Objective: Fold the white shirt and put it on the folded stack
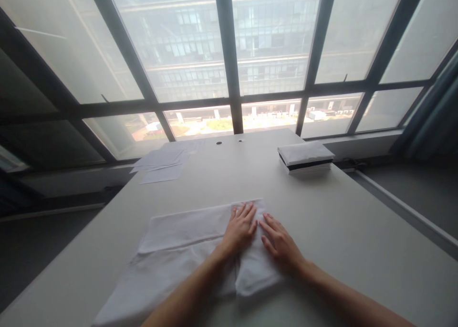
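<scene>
A white cloth [186,230] lies partly folded on the near part of the white table, its far edge turned over in a band. At its right end a section is folded inward over the rest. My left hand [241,226] rests on that folded part with fingers stretched out and pressed flat. Close beside it, my right hand [281,241] lies along the cloth's right edge, fingers extended and touching the fabric. Neither hand grips anything. My left forearm covers part of the cloth's middle.
The white table [236,174] reaches to the large windows. Several loose white sheets [162,164] lie at its far left. A stack of folded white cloth [306,155] with a black layer sits at the far right. Two round holes are near the far edge.
</scene>
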`<control>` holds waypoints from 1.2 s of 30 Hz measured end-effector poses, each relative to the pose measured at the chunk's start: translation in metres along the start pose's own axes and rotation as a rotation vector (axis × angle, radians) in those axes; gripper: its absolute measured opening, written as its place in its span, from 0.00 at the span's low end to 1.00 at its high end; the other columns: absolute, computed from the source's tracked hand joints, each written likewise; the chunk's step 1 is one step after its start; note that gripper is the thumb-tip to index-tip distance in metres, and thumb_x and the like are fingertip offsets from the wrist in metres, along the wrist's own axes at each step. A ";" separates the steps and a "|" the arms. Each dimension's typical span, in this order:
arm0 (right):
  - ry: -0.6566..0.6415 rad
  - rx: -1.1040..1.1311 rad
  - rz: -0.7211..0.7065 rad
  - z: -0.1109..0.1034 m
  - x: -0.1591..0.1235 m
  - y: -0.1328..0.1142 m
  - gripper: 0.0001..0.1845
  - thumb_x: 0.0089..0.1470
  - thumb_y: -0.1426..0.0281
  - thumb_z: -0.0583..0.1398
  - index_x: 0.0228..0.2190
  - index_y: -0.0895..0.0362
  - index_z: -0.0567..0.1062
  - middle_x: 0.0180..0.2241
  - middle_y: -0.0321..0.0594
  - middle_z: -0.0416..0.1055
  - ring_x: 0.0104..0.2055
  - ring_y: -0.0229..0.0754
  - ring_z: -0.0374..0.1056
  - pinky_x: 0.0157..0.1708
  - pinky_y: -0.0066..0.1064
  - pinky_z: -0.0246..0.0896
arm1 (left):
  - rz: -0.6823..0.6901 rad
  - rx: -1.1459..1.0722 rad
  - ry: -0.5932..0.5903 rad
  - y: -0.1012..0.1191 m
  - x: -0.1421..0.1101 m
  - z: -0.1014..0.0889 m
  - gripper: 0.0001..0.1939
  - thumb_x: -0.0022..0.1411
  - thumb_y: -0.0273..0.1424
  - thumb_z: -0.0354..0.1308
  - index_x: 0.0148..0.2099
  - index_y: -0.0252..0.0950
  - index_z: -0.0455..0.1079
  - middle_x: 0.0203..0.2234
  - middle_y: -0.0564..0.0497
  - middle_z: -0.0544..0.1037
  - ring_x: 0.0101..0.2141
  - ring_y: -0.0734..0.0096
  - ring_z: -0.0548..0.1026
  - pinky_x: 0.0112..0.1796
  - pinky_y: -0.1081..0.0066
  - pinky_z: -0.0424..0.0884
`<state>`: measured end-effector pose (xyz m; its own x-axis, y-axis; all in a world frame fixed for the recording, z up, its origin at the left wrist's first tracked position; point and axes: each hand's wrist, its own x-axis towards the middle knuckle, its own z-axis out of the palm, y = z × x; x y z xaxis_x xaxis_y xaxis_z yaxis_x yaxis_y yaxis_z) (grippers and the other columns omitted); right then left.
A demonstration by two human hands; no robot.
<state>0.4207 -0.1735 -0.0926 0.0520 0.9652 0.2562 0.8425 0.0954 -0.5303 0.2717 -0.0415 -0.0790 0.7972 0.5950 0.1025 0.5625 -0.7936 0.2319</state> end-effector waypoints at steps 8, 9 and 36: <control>-0.086 -0.081 0.025 -0.002 0.004 -0.012 0.33 0.65 0.67 0.51 0.68 0.61 0.57 0.71 0.50 0.47 0.73 0.50 0.41 0.70 0.49 0.42 | -0.008 -0.008 0.032 -0.003 0.000 0.002 0.26 0.74 0.38 0.43 0.70 0.39 0.60 0.69 0.48 0.59 0.69 0.57 0.53 0.67 0.48 0.46; -0.089 -0.086 0.024 -0.002 0.004 -0.012 0.33 0.65 0.67 0.51 0.68 0.61 0.57 0.71 0.50 0.46 0.73 0.50 0.40 0.70 0.49 0.42 | -0.006 -0.012 0.040 -0.004 0.000 0.002 0.26 0.74 0.38 0.44 0.70 0.39 0.60 0.69 0.48 0.59 0.69 0.58 0.53 0.67 0.49 0.47; -0.026 -0.112 0.056 -0.001 0.002 -0.014 0.33 0.64 0.65 0.51 0.67 0.63 0.59 0.70 0.53 0.50 0.73 0.53 0.43 0.69 0.54 0.37 | -0.250 0.072 0.079 0.002 0.001 0.001 0.28 0.75 0.39 0.41 0.71 0.36 0.56 0.69 0.42 0.56 0.70 0.51 0.49 0.64 0.37 0.44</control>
<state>0.4095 -0.1727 -0.0843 0.0878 0.9743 0.2073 0.8933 0.0151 -0.4493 0.2737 -0.0423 -0.0796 0.6132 0.7797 0.1268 0.7563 -0.6258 0.1905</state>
